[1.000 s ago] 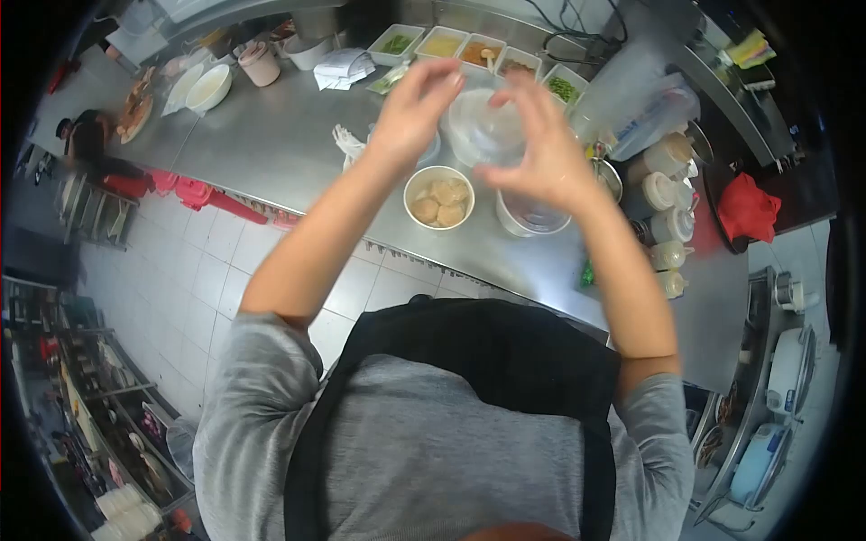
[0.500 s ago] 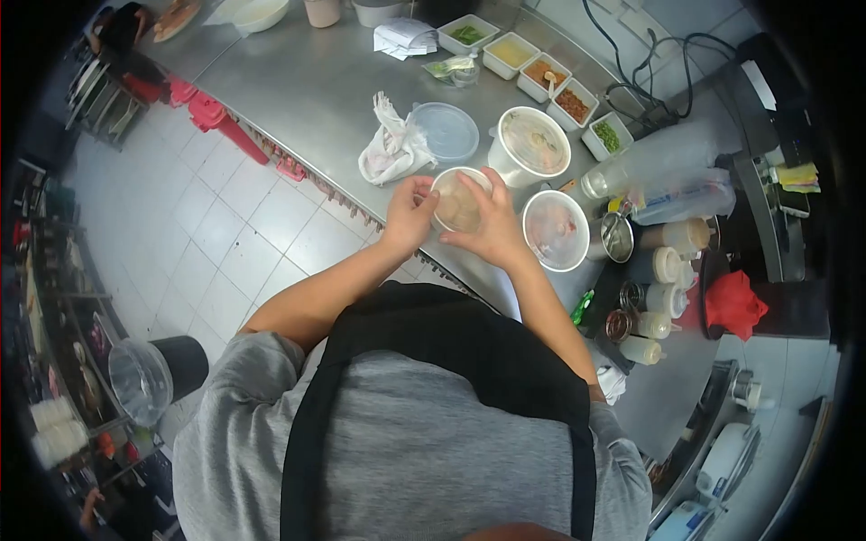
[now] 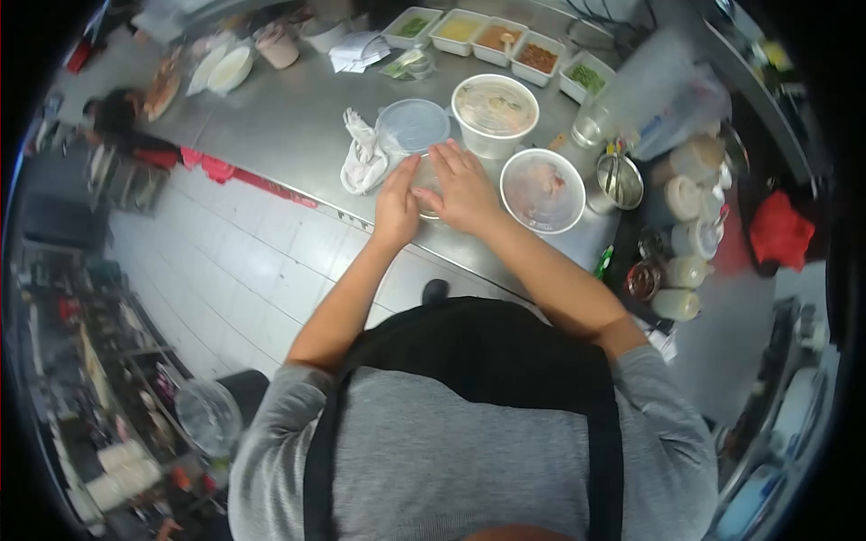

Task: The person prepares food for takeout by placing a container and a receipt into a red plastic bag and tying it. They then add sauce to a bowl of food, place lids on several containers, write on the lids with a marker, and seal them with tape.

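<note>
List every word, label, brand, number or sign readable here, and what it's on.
No text can be read.
Bowl, largely hidden by the left hand and right hand: none shows.
Front lidded tub: any marks on its lid are too faint to read.
Papers: any writing is too small and blurred.
Bottles: no legible labels.

The one camera sits on the wearer's head, facing forward and steeply down. Its wide, round-edged view holds the chest (image 3: 469, 478) close at bottom centre, the hands (image 3: 465, 191) farther off above the middle, the tabletop (image 3: 280, 126) across the top, the floor (image 3: 234, 261) at left.
</note>
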### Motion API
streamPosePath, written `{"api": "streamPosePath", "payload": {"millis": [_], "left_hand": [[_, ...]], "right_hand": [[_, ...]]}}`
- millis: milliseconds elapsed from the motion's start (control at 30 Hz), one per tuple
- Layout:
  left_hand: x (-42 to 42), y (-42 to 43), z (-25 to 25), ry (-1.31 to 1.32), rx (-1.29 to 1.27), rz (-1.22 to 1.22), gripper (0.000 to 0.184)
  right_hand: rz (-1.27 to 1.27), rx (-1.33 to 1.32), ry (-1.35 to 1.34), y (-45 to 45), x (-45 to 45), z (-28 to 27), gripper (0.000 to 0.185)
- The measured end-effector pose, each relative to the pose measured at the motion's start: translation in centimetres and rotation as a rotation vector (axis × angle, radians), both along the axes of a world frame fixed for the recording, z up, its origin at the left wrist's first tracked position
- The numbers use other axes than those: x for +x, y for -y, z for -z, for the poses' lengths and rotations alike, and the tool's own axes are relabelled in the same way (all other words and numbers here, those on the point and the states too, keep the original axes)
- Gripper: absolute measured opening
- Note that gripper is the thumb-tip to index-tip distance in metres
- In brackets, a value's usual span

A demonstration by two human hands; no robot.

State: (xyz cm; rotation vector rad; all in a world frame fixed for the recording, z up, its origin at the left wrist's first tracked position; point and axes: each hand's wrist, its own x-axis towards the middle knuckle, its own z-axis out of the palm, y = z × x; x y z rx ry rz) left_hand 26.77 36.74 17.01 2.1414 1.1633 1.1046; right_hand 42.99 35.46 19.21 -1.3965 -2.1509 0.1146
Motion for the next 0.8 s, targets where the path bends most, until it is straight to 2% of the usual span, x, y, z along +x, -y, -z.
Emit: {"api": "streamPosePath", "payload": {"millis": [133, 233, 300, 400, 467, 500, 567, 633, 667, 700, 767, 800], "left_hand": [[0.4, 0.7, -0.5, 0.100, 0.059, 0.016, 0.053], [0.1, 0.7, -0.2, 0.152, -0.010, 0.043, 0.050], [-0.9, 0.1, 0.2, 0.002, -0.034, 0.078, 0.049], [-2.1, -1.2, -1.0, -0.298, 0.095, 0.116, 0.058], [-1.7, -1.1, -3.8, -0.446, 0.199, 0.121, 0.070], [-1.2, -1.3, -5.3, -0.455, 0.200, 0.222, 0.076], [-0.1, -1.9, -7.5, -0.466, 0.196, 0.432, 0.087], [0.0, -2.3, -7.3, -0.598, 0.218, 0.503, 0.091], [0.4, -2.9, -7.3, -0.661, 0.244, 0.551, 0.093], [0.4, -3.3, -6.8, -0.585, 0.229, 0.551, 0.094], [0.2, -3.0, -4.9, -0.435, 0.198, 0.597, 0.097], [0.5, -2.0, -4.9, -0.464, 0.211, 0.522, 0.098]], "right_hand": [[-0.011, 0.061, -0.150, 0.5, 0.3, 0.3, 0.059], [0.031, 0.083, -0.234, -0.5, 0.5, 2.4, 0.057], [0.045, 0.047, -0.332, -1.2, 0.1, 3.5, 0.054], [0.049, -0.085, -0.699, -2.8, 0.7, 3.8, 0.046], [0.102, -0.199, -0.849, -1.8, 2.7, -0.5, 0.036], [0.129, -0.269, -0.917, -1.0, 3.3, -1.9, 0.033], [0.152, -0.277, -0.512, -0.3, 2.6, -1.6, 0.029], [0.180, -0.275, -0.090, 0.1, 2.7, -2.2, 0.026], [0.257, -0.312, -0.080, 0.7, 2.0, -2.7, 0.025], [0.347, -0.348, -0.077, 1.4, 0.8, -2.9, 0.023], [0.384, -0.180, -0.254, 1.0, 0.2, 0.6, 0.020], [0.441, -0.208, -0.337, 1.7, -0.5, 0.6, 0.019]]}}
